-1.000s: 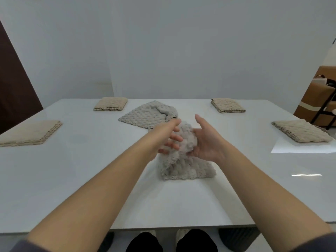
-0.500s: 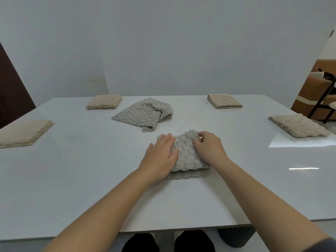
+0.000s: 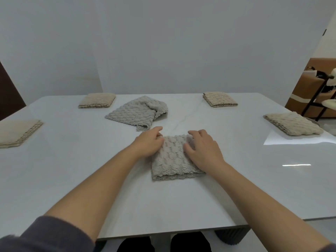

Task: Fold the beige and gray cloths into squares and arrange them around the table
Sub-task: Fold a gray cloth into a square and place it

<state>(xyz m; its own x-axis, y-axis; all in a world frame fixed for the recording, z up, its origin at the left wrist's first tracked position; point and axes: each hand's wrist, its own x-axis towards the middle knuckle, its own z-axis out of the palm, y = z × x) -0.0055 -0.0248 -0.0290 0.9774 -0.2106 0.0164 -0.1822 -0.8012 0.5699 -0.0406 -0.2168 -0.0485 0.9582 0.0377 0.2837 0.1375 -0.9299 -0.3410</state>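
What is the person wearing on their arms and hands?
Dark greyish-purple sleeves: the left sleeve shows well, the right sleeve barely. Forearms are bare. The left hand and right hand wear no gloves, watch or rings.

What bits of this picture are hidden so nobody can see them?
Head view:
Far corners of the folded gray cloth: covered by the left hand and right hand.
Beige cloth at left: cut off by the frame edge.
Table underside: hidden by the tabletop.
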